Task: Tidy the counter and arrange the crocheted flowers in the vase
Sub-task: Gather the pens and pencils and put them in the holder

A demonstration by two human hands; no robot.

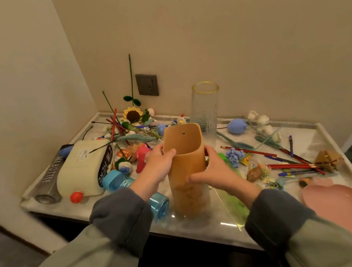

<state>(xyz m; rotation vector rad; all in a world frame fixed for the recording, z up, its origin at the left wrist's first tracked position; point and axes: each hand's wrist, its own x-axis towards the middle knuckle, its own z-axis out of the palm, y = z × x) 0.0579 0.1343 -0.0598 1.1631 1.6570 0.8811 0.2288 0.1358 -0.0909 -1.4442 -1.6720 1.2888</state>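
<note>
An upright tan holder [189,190] with an open top stands near the counter's front edge. My left hand [160,165] grips its left rim and my right hand [211,169] clasps its right side. Behind it stands a clear glass vase [206,108] with a yellow rim, nothing inside. Crocheted flowers lie scattered: a sunflower [132,114] at the back, a blue bud [237,126] and white blooms [261,121] to the right, a blue cluster flower [234,156] beside my right hand.
A cream jug [80,169] with a red cap, a dark bottle [51,177] and a blue bottle [159,204] lie at the left. Red pencils [288,165] and pens lie at the right, a pink plate [341,207] at the front right. A wall socket [147,84] sits behind.
</note>
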